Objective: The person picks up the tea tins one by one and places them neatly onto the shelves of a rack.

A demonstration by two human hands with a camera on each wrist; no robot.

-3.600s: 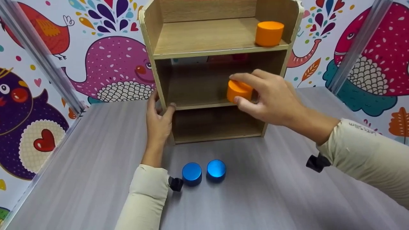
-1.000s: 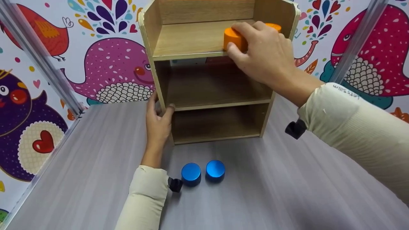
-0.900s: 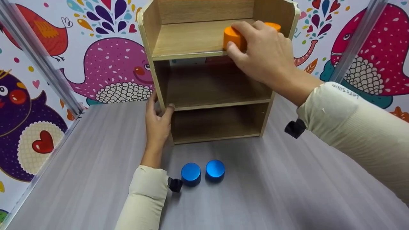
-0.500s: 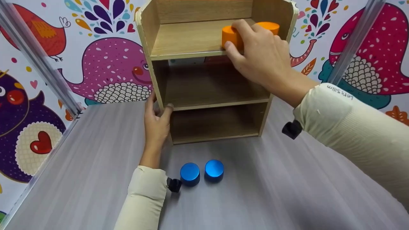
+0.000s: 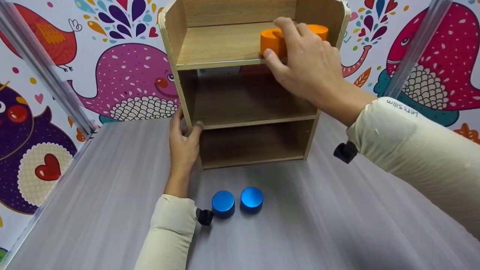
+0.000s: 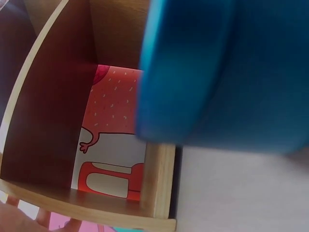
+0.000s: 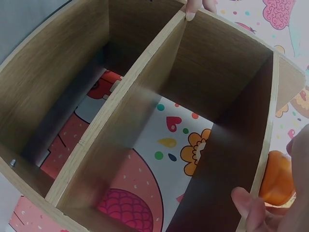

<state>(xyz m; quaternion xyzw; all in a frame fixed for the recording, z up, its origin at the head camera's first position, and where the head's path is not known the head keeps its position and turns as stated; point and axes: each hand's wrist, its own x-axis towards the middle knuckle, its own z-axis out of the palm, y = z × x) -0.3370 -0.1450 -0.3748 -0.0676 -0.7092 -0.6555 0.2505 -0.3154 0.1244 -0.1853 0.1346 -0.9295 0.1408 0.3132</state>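
A small wooden shelf unit [image 5: 247, 122] with three levels stands on the table. My left hand [image 5: 183, 144] grips its left side, thumb on the front edge; in the left wrist view, fingers [image 6: 21, 220] show at the lower left. On the top level, my right hand [image 5: 309, 62] holds an orange cylinder [image 5: 270, 42] near the front edge. Its thumb touches the front while the index finger is raised off the top. A second orange cylinder [image 5: 319, 30] sits behind to the right, partly hidden by this hand. The right wrist view shows one orange cylinder [image 7: 277, 181] beside the thumb.
Two blue cylinders stand on the grey table [image 5: 300, 225] before the shelf, a left one [image 5: 223, 201] and a right one [image 5: 251, 198]. A blue cylinder [image 6: 193, 72] fills much of the left wrist view. Cartoon-printed walls [image 5: 138, 78] enclose the table.
My right hand has carried an orange cylinder up from in front of the middle level to the top level. Its index finger has just lifted. The left hand stays on the shelf's side.
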